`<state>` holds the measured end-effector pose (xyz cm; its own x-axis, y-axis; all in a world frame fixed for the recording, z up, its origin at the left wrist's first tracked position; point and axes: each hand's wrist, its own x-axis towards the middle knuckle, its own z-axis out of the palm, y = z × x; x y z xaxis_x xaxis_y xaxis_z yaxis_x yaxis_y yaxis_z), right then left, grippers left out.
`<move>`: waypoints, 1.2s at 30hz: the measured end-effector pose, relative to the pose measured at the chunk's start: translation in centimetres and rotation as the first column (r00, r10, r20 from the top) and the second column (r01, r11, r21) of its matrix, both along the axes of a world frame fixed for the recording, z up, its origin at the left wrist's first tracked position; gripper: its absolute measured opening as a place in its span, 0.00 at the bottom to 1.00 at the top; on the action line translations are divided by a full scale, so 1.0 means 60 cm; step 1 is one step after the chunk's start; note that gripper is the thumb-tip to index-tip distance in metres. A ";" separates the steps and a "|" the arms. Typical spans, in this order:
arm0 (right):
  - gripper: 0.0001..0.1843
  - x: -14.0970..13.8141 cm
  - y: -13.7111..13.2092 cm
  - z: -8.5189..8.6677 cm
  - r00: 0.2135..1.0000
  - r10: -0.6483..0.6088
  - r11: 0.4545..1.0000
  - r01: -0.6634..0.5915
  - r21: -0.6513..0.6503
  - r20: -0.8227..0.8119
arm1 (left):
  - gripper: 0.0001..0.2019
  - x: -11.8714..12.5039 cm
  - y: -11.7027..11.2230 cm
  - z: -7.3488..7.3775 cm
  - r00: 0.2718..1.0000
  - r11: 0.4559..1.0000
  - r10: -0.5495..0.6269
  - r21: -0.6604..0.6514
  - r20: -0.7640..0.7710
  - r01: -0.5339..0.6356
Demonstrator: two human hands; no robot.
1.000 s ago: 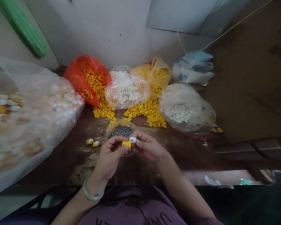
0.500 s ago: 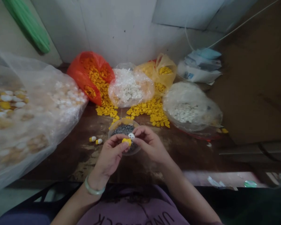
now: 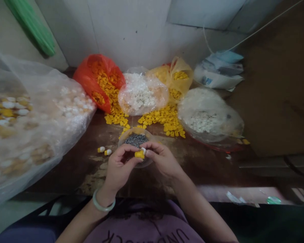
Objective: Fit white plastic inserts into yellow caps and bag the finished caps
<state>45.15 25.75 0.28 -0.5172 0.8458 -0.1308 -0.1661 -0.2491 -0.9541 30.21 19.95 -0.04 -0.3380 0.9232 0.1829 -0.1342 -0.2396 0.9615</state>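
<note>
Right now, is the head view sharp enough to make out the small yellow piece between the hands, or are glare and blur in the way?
In the head view, the light is dim with no hard glare; the yellow piece between the left hand and right hand looks slightly soft; the wide lens bends the wall; the plastic bag looks hazy.

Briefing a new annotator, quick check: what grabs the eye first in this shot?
Bright yellow plastic pieces heaped on the dark worn table and in a red bag at the back stand out first. At centre, the left hand and right hand pinch a yellow piece above a clear bowl of dark grey granules. A big clear bag fills the left side.
</note>
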 end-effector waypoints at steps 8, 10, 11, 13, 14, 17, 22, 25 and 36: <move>0.10 0.010 0.002 0.028 0.989 0.135 0.981 -0.142 0.129 0.057 | 0.07 -0.028 0.000 0.001 0.839 0.924 0.120 0.369 -0.530 0.102; 0.08 0.010 0.007 0.036 0.985 0.132 0.962 -0.156 0.226 0.115 | 0.06 -0.029 0.002 0.001 0.829 0.917 0.113 0.378 -0.547 0.124; 0.07 0.010 0.009 0.040 0.983 0.115 0.948 -0.153 0.280 0.146 | 0.05 -0.029 0.002 0.002 0.829 0.919 0.119 0.377 -0.547 0.117; 0.06 0.006 0.011 0.045 0.981 0.080 0.925 -0.140 0.352 0.179 | 0.04 -0.027 0.002 0.003 0.830 0.919 0.164 0.389 -0.533 0.068; 0.06 0.003 0.010 0.045 0.981 0.081 0.925 -0.140 0.354 0.177 | 0.04 -0.025 0.002 0.004 0.828 0.917 0.198 0.398 -0.524 0.033; 0.10 -0.005 0.007 0.039 0.987 0.122 0.958 -0.145 0.249 0.107 | 0.05 -0.021 0.003 0.003 0.826 0.907 0.254 0.421 -0.502 -0.023; 0.15 -0.002 0.030 0.006 0.992 0.109 0.990 -0.114 0.077 0.068 | 0.07 -0.025 0.007 0.000 0.940 0.964 0.045 0.261 -0.339 0.048; 0.14 0.009 0.060 -0.020 0.972 -0.073 0.972 0.019 0.235 0.223 | 0.06 -0.038 0.012 0.001 0.998 0.994 0.067 0.089 -0.005 -0.067; 0.06 -0.052 0.053 -0.049 0.514 -0.041 0.551 -0.703 0.449 0.857 | 0.15 -0.047 0.015 -0.004 0.865 0.970 0.126 -0.243 0.485 -0.005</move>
<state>42.01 28.92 -2.68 -0.7969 0.5963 -0.0970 0.5578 0.6645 -0.4973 27.37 20.85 -0.29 -0.3889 0.8909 -0.2346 -0.5968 -0.0496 0.8009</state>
